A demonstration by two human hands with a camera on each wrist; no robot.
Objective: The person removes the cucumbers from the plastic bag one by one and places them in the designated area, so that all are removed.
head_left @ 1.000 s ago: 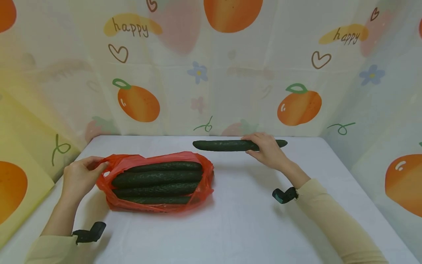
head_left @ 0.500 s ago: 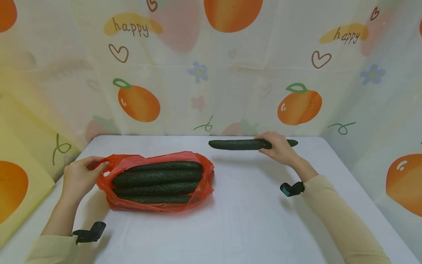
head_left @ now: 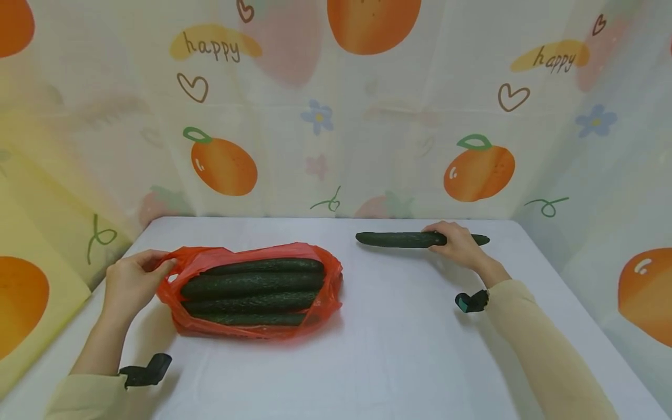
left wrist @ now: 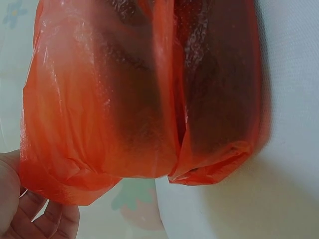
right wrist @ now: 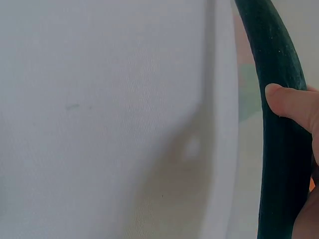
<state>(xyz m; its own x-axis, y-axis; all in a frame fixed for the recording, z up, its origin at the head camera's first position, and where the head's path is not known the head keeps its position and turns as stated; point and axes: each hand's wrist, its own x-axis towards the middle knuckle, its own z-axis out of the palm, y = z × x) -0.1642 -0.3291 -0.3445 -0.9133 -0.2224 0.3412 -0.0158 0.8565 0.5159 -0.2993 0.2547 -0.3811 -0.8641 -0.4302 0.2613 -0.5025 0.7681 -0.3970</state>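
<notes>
In the head view my right hand point(head_left: 458, 246) grips a long dark green cucumber point(head_left: 399, 240) toward its right end, level and just above the back right of the table. The right wrist view shows the thumb point(right wrist: 289, 103) laid across the cucumber point(right wrist: 284, 164), whose shadow falls apart from it on the cloth. My left hand point(head_left: 131, 283) pinches the left edge of a red plastic bag point(head_left: 189, 326) at the table's left. Several cucumbers point(head_left: 257, 284) lie side by side in the bag's open mouth. The left wrist view has the fingers point(left wrist: 65, 219) at the bag's corner point(left wrist: 70, 184).
A white cloth covers the table point(head_left: 378, 350), which meets a fruit-printed curtain point(head_left: 367, 146) along its back edge. More curtain hangs at both sides. A small black wrist camera point(head_left: 147, 370) sits on the left wrist and another wrist camera point(head_left: 471, 301) on the right.
My right hand has carried the cucumber to the right, away from the bag, and then lowered it toward the table. My left hand still holds the bag's edge in the same place.
</notes>
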